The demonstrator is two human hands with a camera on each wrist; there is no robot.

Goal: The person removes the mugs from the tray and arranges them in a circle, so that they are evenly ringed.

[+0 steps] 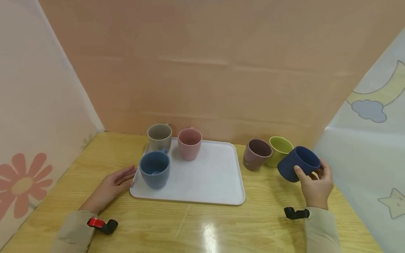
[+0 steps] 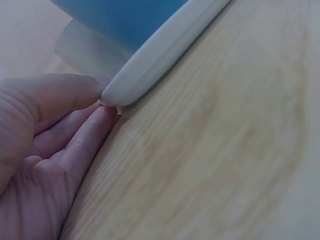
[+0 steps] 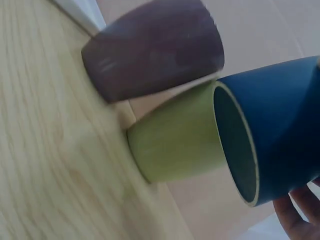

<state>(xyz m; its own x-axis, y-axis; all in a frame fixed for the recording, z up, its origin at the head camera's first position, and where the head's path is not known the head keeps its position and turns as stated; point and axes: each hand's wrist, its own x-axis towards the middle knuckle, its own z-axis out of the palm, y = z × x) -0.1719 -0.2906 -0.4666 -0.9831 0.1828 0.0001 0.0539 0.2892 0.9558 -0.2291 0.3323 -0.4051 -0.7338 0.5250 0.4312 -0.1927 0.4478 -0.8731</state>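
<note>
My right hand [image 1: 317, 188] grips a dark blue mug [image 1: 290, 169], tilted and raised over the table's right side. The thumb lies on its near side; any handle is hidden. In the right wrist view the mug's underside [image 3: 235, 145] shows. Beside it stand a yellow-green mug [image 1: 279, 153] and a mauve mug [image 1: 255, 158], both on the table. My left hand [image 1: 112, 184] pinches the left edge of a white tray [image 1: 209, 182], thumb above and fingertips at the underside. A blue mug [image 1: 155, 175], a grey-beige mug [image 1: 160, 142] and a pink mug [image 1: 189, 147] stand on it.
The wooden table [image 1: 158, 225] runs back to an orange-brown wall [image 1: 215, 88]. Patterned white panels with a flower [image 1: 22, 186] and a moon [image 1: 383, 91] flank it. The tray's right half is bare.
</note>
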